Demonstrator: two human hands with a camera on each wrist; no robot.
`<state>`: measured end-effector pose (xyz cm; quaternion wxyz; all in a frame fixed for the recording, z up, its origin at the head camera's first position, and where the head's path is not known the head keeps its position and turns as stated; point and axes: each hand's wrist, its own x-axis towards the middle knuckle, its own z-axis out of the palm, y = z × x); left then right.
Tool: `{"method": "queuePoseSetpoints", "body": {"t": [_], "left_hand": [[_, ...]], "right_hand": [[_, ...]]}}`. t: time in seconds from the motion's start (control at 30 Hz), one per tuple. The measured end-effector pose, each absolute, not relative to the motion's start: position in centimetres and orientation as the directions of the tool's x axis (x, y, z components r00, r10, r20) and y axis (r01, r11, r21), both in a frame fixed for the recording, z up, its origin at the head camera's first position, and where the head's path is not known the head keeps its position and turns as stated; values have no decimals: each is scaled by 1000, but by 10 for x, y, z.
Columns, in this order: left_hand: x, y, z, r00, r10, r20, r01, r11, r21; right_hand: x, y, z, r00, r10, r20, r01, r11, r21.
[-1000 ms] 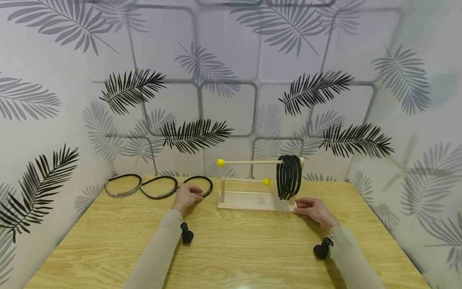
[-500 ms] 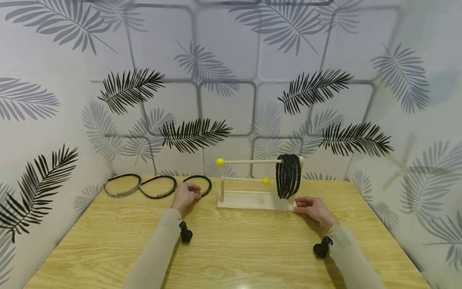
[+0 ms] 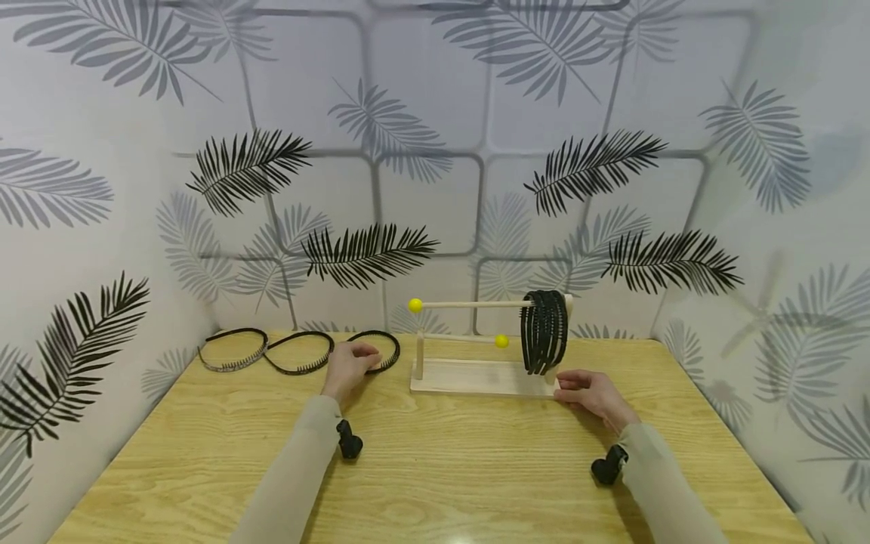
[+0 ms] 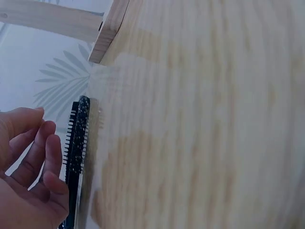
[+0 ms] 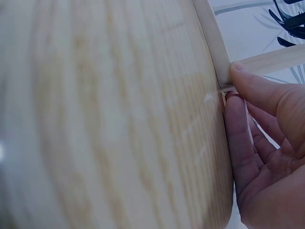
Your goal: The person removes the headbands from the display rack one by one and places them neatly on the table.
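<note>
Head view: both hands are seen resting on a wooden table [image 3: 435, 468] set against leaf-patterned walls. The left hand [image 3: 348, 368] lies at the near edge of the rightmost of three black headbands [image 3: 381, 349] laid flat on the table — the other two headbands [image 3: 234, 349] are lined up to its left, near the back left corner. In the left wrist view the fingers [image 4: 45, 157] are seen loosely curled beside the toothed edge of that headband [image 4: 76, 143], fingertips just touching it; a closed grip round it is not shown.

A wooden stand [image 3: 479, 376] is placed right of centre, with a flat base, two horizontal rods and yellow balls [image 3: 415, 305] on the rod ends. A bunch of black headbands [image 3: 544, 331] is hung on the upper rod, close to its right post.

The right hand [image 3: 590, 393] is placed at the right front corner of the stand base. In the right wrist view the thumb [image 5: 257, 90] is pressed on the corner of the base [image 5: 212, 43] and the fingers are curled below it — the grip is pinched on the base.

A black wrist mount [image 3: 350, 440] is worn on each forearm.
</note>
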<state>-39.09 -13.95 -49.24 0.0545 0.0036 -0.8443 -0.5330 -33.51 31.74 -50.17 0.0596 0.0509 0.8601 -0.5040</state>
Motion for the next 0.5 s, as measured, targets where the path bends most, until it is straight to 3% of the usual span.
{"method": "queuePoseSetpoints", "body": {"t": [0.23, 0.5], "left_hand": [[-385, -129, -489, -990, -96, 100, 64, 322, 945], [-379, -115, -483, -989, -108, 106, 69, 301, 951]], "right_hand": [[-335, 318, -501, -987, 27, -156, 149, 490, -859], [-335, 318, -502, -988, 24, -151, 145, 459, -877]]}}
